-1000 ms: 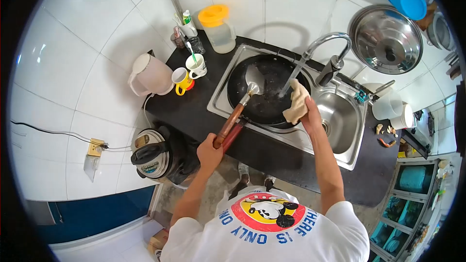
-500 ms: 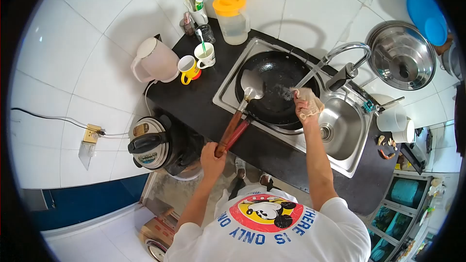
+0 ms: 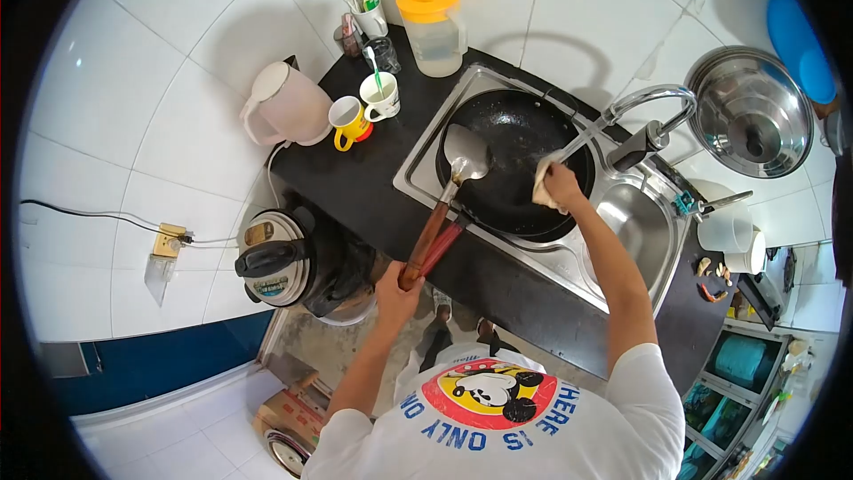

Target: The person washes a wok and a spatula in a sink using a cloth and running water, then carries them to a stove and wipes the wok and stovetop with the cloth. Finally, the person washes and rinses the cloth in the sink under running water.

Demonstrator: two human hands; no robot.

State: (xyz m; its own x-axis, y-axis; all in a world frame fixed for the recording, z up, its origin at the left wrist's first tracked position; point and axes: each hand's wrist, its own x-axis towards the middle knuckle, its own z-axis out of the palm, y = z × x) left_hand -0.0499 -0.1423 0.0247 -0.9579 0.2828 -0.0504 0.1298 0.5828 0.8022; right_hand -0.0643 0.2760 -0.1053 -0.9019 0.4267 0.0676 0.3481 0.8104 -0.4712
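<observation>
My left hand (image 3: 397, 296) is closed around the end of the wooden handle of a metal wok spatula (image 3: 466, 153). Right beside that handle runs the red handle (image 3: 442, 247) of a black wok (image 3: 511, 129); whether my fingers also wrap it, I cannot tell. The wok rests in the left basin of the steel sink (image 3: 410, 160), the spatula's blade lying over its left side. Over the wok's right side, my right hand (image 3: 562, 187) grips a bunched beige cloth (image 3: 540, 182). Close by that hand is the chrome faucet (image 3: 653, 138), its spout pointing toward the wok.
At the back left stand a yellow-lidded pitcher (image 3: 435, 40), a white mug (image 3: 380, 100), a yellow mug (image 3: 349, 122) and a pink kettle (image 3: 289, 107). A black cooker (image 3: 293, 258) is left of the counter. Steel bowls (image 3: 755, 116) are at the right; food scraps (image 3: 711, 280) lie below.
My right hand has turned and brought the cloth slightly down and left over the wok. My left hand keeps hold of the spatula handle. The view has shifted slightly.
</observation>
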